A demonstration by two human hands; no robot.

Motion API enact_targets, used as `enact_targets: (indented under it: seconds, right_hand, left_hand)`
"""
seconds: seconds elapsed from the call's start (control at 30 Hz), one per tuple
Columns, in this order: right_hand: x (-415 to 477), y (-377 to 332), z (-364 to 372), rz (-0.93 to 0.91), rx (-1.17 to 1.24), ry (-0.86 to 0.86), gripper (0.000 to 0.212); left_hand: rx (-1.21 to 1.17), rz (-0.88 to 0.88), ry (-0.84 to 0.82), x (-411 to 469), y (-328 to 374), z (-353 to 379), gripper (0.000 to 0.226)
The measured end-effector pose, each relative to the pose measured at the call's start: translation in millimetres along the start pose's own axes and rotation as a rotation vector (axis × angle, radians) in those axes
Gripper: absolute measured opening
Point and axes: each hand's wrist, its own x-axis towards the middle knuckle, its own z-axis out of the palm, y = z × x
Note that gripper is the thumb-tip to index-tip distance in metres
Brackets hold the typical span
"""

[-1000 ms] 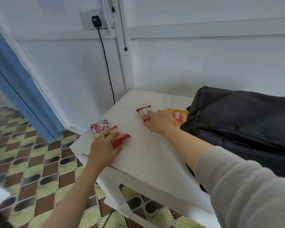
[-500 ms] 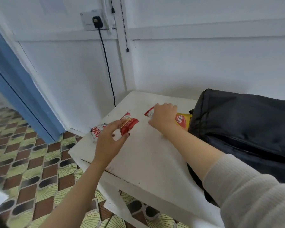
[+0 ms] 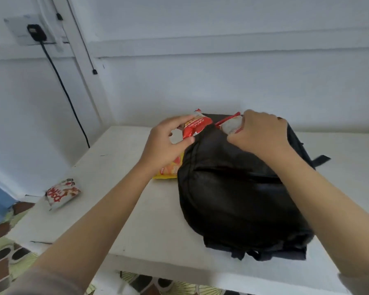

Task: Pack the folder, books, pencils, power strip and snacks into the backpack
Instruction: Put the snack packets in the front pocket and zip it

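Backpack (image 3: 243, 188) lies flat on the white table (image 3: 136, 220) with both hands at its far end, left hand (image 3: 164, 145) pinching a red snack packet (image 3: 195, 125), right hand (image 3: 262, 133) gripping a second packet (image 3: 230, 124), apparently to slip them inside.

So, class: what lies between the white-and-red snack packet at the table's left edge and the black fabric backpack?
Head view: bare white table top, crossed by the left forearm; a yellow snack packet lies beside the black fabric backpack.
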Motion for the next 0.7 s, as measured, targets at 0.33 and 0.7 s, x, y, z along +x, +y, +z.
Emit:
enact_targets:
  seconds: [0.33, 0.7]
  right_hand:
    - [-28.6, 73.0, 23.8, 0.186, 0.015, -0.011, 0.045]
    - [-34.7, 97.7, 41.8, 0.102, 0.114, 0.034, 0.050]
  left_hand:
    - [0.112, 0.039, -0.323, 20.4, 10.7, 64.1, 0.056]
    - [0.378, 0.400, -0.444, 16.4, 31.6, 66.8, 0.029]
